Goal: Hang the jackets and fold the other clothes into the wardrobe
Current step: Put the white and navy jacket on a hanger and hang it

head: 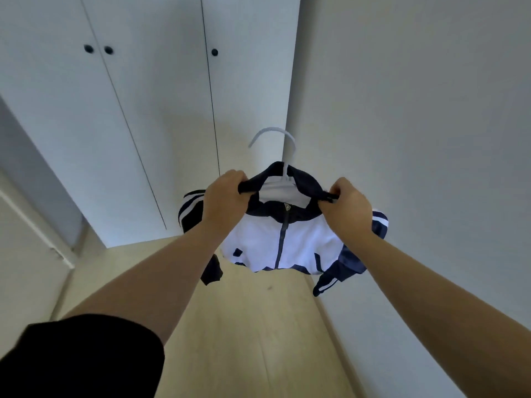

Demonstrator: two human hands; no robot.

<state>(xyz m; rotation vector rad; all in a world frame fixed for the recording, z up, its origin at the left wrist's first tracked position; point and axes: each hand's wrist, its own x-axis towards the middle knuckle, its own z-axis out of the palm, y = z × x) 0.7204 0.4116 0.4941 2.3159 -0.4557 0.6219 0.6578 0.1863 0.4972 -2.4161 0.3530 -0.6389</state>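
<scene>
Head view: left hand [222,193] and right hand [343,205] pinch the jacket [275,242] collar; uneven pulling may tip it off the hanger [280,145].

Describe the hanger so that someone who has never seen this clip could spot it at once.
Start at the white wardrobe doors ahead, then drop to the navy-and-white zip jacket held up by the left hand and the right hand. The hanger is the pale hook curving up from its collar.
</scene>
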